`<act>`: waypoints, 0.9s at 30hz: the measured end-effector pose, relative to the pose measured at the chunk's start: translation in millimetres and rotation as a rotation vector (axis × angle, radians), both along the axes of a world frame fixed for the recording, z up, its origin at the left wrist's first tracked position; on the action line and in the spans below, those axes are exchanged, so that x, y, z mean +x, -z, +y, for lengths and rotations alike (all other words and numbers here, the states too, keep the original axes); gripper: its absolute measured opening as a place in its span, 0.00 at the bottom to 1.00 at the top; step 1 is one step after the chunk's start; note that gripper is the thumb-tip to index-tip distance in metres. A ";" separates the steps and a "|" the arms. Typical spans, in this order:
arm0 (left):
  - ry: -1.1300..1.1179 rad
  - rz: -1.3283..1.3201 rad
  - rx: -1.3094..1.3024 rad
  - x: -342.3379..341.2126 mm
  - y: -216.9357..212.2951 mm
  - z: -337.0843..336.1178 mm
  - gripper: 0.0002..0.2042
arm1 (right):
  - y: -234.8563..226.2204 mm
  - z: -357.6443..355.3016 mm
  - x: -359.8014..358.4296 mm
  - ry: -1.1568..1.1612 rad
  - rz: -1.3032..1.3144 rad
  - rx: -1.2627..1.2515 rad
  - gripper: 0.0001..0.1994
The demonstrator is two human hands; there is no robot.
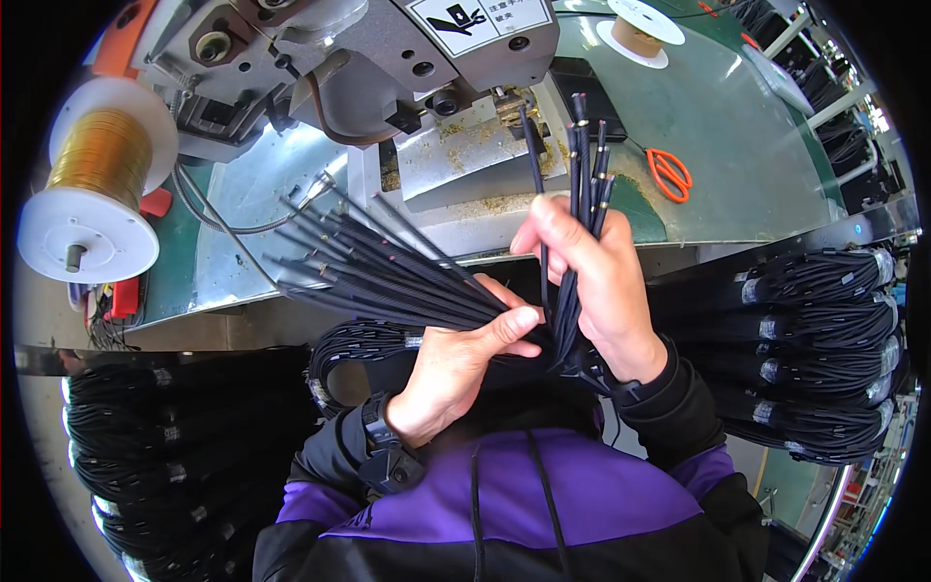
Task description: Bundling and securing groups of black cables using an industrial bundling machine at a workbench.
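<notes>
My left hand (451,367) is closed round a fanned bunch of thin black cords (398,264), their ends spreading up and left, some blurred. Beside it, my right hand (616,291) grips a smaller bunch of black cords (579,179) standing nearly upright, with small reddish or metallic bits at their tips. One single cord (534,150) rises apart from that bunch, between my right thumb and fingers, its tip in front of the machine's working area (509,102). Both bunches come together below my hands, where black cord loops partly hide against my dark clothing.
A grey metal machine (378,58) stands ahead, gold scraps on its base. At left is a spool of gold ribbon or wire (102,155). Orange-handled scissors (669,177) and a white spool (640,37) lie on the right. Bundled black cords (824,339) hang both sides.
</notes>
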State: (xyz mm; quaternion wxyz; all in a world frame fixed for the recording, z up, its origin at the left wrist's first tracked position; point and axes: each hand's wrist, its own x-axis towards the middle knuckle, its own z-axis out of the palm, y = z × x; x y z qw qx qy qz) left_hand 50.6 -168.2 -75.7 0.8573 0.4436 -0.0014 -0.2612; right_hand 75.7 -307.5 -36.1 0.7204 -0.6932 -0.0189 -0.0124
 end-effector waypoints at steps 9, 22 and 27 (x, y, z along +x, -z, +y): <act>-0.081 -0.015 -0.071 6.5 -11.5 11.5 0.06 | -5.3 5.9 25.3 -0.036 0.256 0.503 0.14; -0.041 0.079 -0.019 4.6 -9.3 10.2 0.07 | -6.3 5.4 10.4 -0.125 0.280 0.381 0.13; 0.015 0.041 0.050 3.6 -6.7 7.2 0.08 | -2.1 3.7 9.3 0.017 0.213 0.379 0.13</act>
